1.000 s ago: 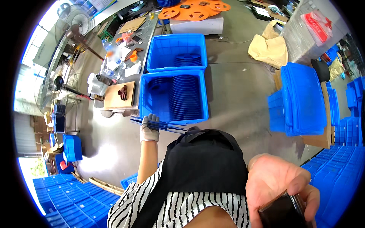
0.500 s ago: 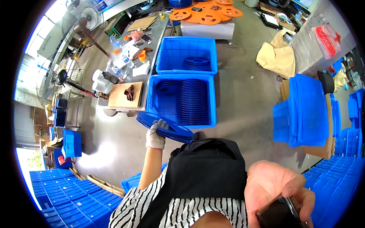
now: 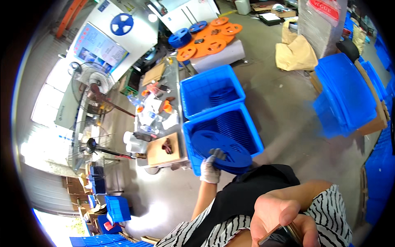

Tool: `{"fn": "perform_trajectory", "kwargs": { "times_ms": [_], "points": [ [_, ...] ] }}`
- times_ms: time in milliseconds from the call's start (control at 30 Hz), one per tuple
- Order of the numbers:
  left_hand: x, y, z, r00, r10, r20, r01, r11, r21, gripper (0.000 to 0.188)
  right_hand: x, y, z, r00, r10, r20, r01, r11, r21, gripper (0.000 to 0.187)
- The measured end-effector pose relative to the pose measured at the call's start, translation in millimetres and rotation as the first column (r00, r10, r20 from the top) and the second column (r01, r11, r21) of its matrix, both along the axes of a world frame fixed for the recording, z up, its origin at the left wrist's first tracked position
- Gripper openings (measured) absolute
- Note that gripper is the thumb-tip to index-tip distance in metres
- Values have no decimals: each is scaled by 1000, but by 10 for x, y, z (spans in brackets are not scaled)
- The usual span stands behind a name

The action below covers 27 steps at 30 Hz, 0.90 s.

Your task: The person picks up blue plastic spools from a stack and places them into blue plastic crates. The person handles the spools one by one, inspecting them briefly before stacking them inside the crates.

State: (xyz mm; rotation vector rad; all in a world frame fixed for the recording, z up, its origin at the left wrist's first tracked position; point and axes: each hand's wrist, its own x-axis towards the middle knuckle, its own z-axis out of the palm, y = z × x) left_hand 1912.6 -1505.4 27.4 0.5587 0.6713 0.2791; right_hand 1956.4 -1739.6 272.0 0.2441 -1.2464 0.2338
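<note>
My left hand (image 3: 211, 168), in a pale glove with grey fingertips, grips the edge of a few stacked blue plastic reel discs (image 3: 216, 142). The discs tilt over the front of the nearer blue crate (image 3: 256, 140) and hide part of its inside. Behind them, a row of similar discs (image 3: 235, 129) stands in that crate. Bare and close to the camera, my right hand (image 3: 277, 212) is closed around a dark, glossy, flat thing with a metallic rim that looks like a phone (image 3: 279, 238). The lower picture edge cuts it off.
A second blue crate (image 3: 193, 94) with blue discs adjoins the far side. Left of the crates stands a cluttered table (image 3: 175, 123) with a brown board (image 3: 158, 152). Orange discs (image 3: 205, 45) lie beyond, fans (image 3: 92, 144) stand left, and stacked blue crates (image 3: 345, 90) right.
The view has turned and tilted. My left hand has brought the discs from beside the crate's front left corner to over its front part. My right hand keeps its hold.
</note>
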Motion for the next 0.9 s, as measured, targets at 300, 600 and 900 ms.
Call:
{"fn": "perform_trajectory", "kwargs": {
  "times_ms": [300, 600, 900],
  "points": [
    [370, -411, 727, 930, -286, 231, 282, 958, 50, 46, -964, 3, -863, -410, 902, -135, -744, -246, 621, 48],
    [249, -254, 794, 867, -199, 456, 210, 977, 26, 57, 444, -360, -956, -352, -603, 715, 914, -59, 401, 53],
    [155, -189, 432, 700, -105, 707, 396, 880, -262, 47, 1340, -871, -1477, 195, -866, 460, 125, -444, -888, 78]
  ]
}}
